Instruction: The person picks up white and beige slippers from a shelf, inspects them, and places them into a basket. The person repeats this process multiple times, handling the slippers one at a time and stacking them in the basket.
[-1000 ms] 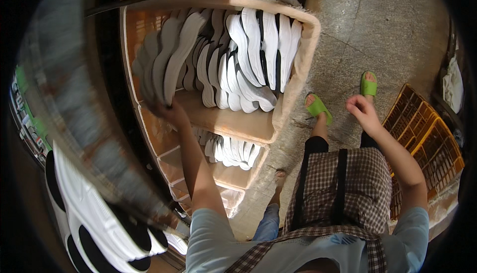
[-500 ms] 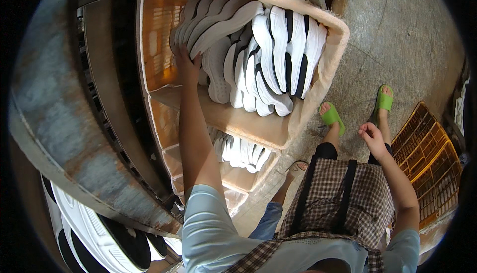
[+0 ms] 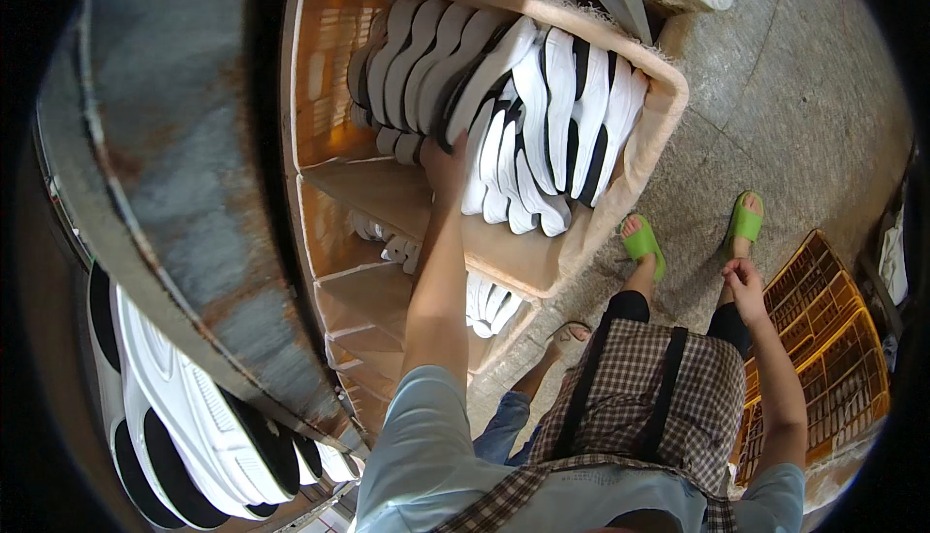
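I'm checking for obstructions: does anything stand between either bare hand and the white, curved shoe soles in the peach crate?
Nothing visible blocks the bare left hand: it touches the near end of a white, curved shoe sole. The bare right hand is outside, with the right side of the peach, rectangular crate between.

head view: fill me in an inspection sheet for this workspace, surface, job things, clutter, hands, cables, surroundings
Surface: tan-lined crate with a fuzzy upper rim; grey floor beside it.
Job's things: white-and-black shoe soles packed close together in the crate.
Clutter: more soles at lower left; yellow lattice crates at right.
Hands: left hand touches the lower end of a sole, grip unclear; right hand has curled fingers, nothing seen in it.
Cables: nothing seen.
Surroundings: rust-stained grey metal at left; another person's leg near the crates.
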A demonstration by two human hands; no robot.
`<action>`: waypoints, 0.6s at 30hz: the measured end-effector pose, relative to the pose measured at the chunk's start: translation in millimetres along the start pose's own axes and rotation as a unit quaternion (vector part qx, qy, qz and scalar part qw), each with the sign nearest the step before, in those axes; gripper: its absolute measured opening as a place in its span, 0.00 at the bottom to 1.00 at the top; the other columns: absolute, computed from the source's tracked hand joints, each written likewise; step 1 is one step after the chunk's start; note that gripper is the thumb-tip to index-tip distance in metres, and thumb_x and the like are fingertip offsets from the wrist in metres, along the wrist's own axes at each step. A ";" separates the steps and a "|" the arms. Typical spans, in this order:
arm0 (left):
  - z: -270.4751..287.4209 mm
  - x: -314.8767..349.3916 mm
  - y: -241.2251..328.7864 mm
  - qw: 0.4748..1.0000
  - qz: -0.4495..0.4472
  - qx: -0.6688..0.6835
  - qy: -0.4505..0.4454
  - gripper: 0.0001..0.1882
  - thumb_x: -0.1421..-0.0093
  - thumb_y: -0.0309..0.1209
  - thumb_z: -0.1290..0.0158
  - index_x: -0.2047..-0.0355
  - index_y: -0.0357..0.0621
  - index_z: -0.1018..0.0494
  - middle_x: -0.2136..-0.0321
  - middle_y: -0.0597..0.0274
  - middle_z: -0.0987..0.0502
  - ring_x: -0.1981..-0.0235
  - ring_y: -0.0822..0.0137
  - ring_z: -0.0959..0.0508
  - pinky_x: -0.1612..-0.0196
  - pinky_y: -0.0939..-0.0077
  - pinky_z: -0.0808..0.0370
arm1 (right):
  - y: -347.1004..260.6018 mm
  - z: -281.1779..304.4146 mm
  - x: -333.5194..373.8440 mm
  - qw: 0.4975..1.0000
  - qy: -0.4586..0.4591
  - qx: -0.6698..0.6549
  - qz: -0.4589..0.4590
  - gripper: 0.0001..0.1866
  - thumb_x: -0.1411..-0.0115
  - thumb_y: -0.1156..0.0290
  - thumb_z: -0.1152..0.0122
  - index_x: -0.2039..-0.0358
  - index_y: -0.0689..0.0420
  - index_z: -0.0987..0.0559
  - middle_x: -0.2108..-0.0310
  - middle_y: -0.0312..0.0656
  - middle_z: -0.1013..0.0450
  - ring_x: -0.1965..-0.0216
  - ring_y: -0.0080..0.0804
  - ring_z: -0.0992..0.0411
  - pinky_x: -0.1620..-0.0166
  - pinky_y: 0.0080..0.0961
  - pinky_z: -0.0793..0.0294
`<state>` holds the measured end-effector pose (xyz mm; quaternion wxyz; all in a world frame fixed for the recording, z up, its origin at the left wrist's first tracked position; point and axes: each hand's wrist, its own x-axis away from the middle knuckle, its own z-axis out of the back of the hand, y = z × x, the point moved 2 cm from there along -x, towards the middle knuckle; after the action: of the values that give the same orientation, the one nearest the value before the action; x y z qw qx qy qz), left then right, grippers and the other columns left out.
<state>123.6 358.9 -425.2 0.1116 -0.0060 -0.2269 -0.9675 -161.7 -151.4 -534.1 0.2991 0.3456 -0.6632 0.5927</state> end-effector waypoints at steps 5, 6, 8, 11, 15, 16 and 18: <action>22.3 1.3 31.9 0.987 -0.099 -0.091 -0.089 0.26 0.49 0.37 0.41 0.55 0.30 0.31 0.59 0.38 0.26 0.57 0.45 0.26 0.53 0.63 0.30 | 1.3 -15.7 -8.4 0.999 -0.024 0.036 0.011 0.03 0.39 0.74 0.49 0.67 0.60 0.30 0.73 0.31 0.34 0.71 0.19 0.36 0.66 0.18 0.34; 23.2 1.2 32.0 0.987 -0.068 -0.099 -0.102 0.26 0.49 0.37 0.41 0.55 0.30 0.31 0.60 0.38 0.26 0.57 0.45 0.26 0.53 0.63 0.29 | 2.3 -16.6 -9.9 0.998 -0.024 0.057 -0.017 0.03 0.39 0.74 0.49 0.67 0.60 0.30 0.72 0.31 0.33 0.71 0.19 0.36 0.66 0.18 0.34; 20.5 2.9 30.8 0.990 -0.087 -0.073 -0.082 0.26 0.49 0.37 0.41 0.55 0.31 0.31 0.60 0.39 0.26 0.57 0.46 0.25 0.53 0.63 0.29 | 1.0 -16.4 -12.6 0.999 -0.031 0.024 0.002 0.03 0.39 0.75 0.50 0.66 0.60 0.31 0.71 0.32 0.32 0.70 0.20 0.34 0.65 0.18 0.33; 9.0 -1.2 18.2 0.990 -0.139 0.022 -0.013 0.26 0.48 0.38 0.42 0.55 0.31 0.30 0.61 0.40 0.25 0.58 0.46 0.25 0.55 0.62 0.29 | -2.3 -7.0 -13.9 0.999 -0.035 0.024 -0.007 0.03 0.39 0.75 0.50 0.65 0.60 0.31 0.70 0.34 0.31 0.69 0.21 0.33 0.64 0.20 0.32; -5.1 -20.6 -18.3 0.982 0.177 0.069 0.015 0.25 0.44 0.40 0.46 0.54 0.31 0.32 0.63 0.40 0.24 0.60 0.46 0.24 0.56 0.61 0.29 | -7.1 17.8 -13.6 0.998 -0.008 0.056 0.000 0.04 0.39 0.74 0.49 0.66 0.61 0.31 0.70 0.35 0.31 0.70 0.22 0.33 0.64 0.20 0.32; -6.1 -25.1 -23.9 0.973 0.223 0.054 0.004 0.26 0.44 0.41 0.46 0.53 0.31 0.33 0.64 0.40 0.24 0.60 0.45 0.24 0.56 0.61 0.29 | -8.0 24.7 -15.2 0.997 0.000 0.077 -0.002 0.04 0.39 0.74 0.49 0.66 0.61 0.30 0.71 0.35 0.31 0.70 0.22 0.33 0.64 0.20 0.32; -3.5 -28.2 -25.6 0.977 0.211 0.025 0.022 0.27 0.43 0.41 0.47 0.51 0.30 0.35 0.63 0.39 0.25 0.60 0.46 0.24 0.56 0.61 0.29 | -6.5 35.3 -16.5 0.996 0.015 0.082 -0.016 0.05 0.39 0.73 0.48 0.66 0.62 0.31 0.73 0.35 0.33 0.72 0.21 0.35 0.65 0.21 0.33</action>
<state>145.7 385.7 -441.2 0.3186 -0.0293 -0.2424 -0.9159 -146.4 -185.1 -547.8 0.2889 0.3706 -0.6026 0.6451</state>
